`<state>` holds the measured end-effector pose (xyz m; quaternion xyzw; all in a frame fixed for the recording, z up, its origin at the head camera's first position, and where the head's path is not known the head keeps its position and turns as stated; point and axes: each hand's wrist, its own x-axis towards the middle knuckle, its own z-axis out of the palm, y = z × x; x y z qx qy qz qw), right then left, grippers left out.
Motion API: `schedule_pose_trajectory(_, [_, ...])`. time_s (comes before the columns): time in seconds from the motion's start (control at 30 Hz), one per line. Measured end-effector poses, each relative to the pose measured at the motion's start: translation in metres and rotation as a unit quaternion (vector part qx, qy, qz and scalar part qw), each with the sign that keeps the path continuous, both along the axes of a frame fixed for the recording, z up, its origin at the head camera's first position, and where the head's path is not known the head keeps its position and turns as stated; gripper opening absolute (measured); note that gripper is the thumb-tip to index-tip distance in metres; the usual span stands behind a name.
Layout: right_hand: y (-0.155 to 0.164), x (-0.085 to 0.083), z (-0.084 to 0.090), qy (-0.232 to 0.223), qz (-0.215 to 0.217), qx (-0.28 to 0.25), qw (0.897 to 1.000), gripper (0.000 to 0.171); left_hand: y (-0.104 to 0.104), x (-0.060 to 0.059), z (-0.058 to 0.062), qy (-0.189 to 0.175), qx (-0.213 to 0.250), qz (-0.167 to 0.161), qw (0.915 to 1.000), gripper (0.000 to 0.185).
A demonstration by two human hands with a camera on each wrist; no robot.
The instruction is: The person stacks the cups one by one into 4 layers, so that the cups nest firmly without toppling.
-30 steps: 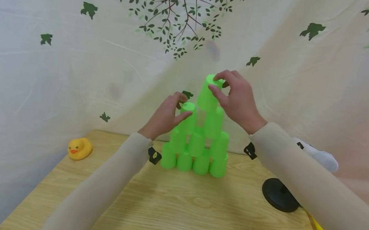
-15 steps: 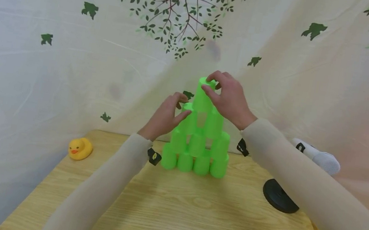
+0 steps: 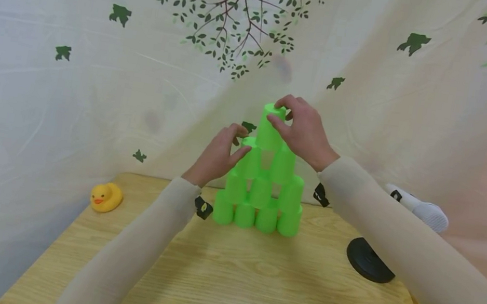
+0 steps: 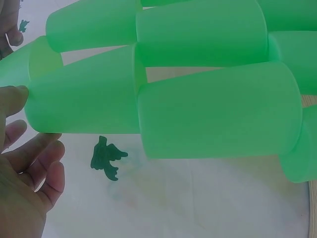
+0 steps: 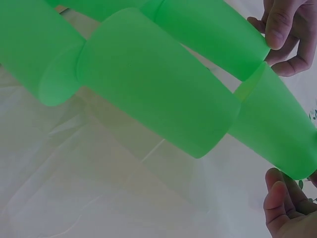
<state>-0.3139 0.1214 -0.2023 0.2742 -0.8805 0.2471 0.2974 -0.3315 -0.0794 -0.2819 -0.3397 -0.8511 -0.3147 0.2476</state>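
Note:
Green plastic cups stand upside down in a stepped pyramid against the back cloth. My right hand (image 3: pixel 307 130) holds the topmost cup (image 3: pixel 269 130) between thumb and fingers near its base. That cup's rim sits right at the bases of the two cups below, bridging them. Lower on the left, my left hand (image 3: pixel 217 154) pinches the left cup (image 4: pixel 84 96) of that pair, thumb on one side and fingers on the other. The right cup (image 5: pixel 158 82) of the pair has no hand on it. Two wider rows of cups (image 3: pixel 261 190) support them.
A yellow rubber duck (image 3: pixel 106 198) sits at the table's left back corner. To the right are a black round base (image 3: pixel 369 260) and a white cylindrical device (image 3: pixel 424 209), partly hidden by my right sleeve. A leaf-printed cloth (image 3: pixel 91 97) hangs behind the wooden table (image 3: pixel 224 280).
My right hand has brought the top cup left and slightly down onto the pair beneath, then held nearly still over the last half second. My left hand has stayed at its cup.

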Motion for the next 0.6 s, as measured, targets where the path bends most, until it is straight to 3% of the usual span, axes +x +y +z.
schedule_pose_trajectory(0.33, [0.004,0.008,0.000,-0.009,-0.010,-0.021,1.000,0.044,-0.011,0.007,-0.002,-0.015,-0.004,0.018,0.9997,0.041])
schedule_pose_trajectory(0.47, [0.019,0.020,-0.009,0.008,-0.018,-0.010,1.000,0.047,-0.021,0.016,-0.005,-0.021,-0.048,0.020,0.9984,0.049])
schedule_pose_trajectory(0.6, [0.038,0.034,-0.029,0.017,-0.022,0.031,0.999,0.052,-0.033,0.030,-0.013,-0.032,-0.111,0.021,0.9931,0.056])
